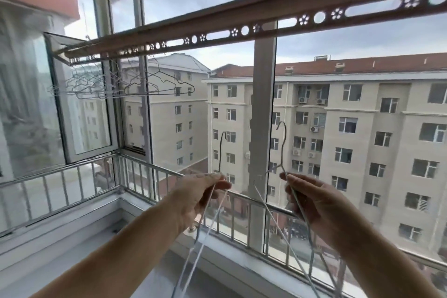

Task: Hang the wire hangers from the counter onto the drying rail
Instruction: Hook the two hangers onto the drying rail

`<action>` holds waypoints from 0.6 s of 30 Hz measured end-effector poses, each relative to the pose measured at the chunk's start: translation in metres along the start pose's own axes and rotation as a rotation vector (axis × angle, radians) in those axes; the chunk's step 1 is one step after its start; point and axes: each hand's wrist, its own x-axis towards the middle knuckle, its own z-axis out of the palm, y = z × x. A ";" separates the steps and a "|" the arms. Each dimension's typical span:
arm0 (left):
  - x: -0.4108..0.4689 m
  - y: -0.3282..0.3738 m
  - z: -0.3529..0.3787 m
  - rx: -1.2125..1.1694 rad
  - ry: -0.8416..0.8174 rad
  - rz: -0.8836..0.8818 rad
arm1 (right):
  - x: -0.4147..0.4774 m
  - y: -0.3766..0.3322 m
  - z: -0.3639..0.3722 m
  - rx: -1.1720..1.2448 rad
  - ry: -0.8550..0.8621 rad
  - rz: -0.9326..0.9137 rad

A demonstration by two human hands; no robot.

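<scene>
Left hand [196, 197] pinches the left hanger [220, 152]; right hand [314, 205] clasps the right hanger [282, 152] (fingers [290, 178] curled, hooks upright).

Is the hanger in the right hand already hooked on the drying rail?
No, the right hand holds its wire hanger below the drying rail, with the hook free in the air.

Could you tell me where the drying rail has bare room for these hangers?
The drying rail is bare from the hung hangers rightward, past the window post. Its far left end, by the open window, is crowded.
</scene>
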 end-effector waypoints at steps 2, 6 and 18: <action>0.012 0.018 -0.015 -0.021 0.009 0.021 | 0.022 -0.004 0.018 0.001 -0.033 -0.006; 0.040 0.049 -0.039 -0.022 0.054 0.076 | 0.069 -0.011 0.052 -0.001 -0.127 -0.056; 0.131 0.118 -0.083 -0.004 0.138 0.201 | 0.202 -0.042 0.119 0.032 -0.295 -0.139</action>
